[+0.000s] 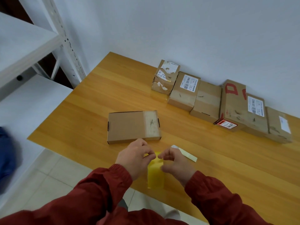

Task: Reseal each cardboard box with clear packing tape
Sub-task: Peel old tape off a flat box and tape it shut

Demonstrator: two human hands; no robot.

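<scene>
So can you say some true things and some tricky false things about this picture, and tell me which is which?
1. The left hand and the right hand both pinch a yellowish tape strip. True.
2. The flat cardboard box sits on top of the row by the wall. False: it lies alone on the wooden table.
3. The row holds a box with red marks. True.
4. The sleeves are blue. False: they are red.

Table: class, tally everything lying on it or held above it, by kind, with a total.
cardboard boxes: 7
yellow piece, held above the edge: 1
pale strip: 1
Total: 9
</scene>
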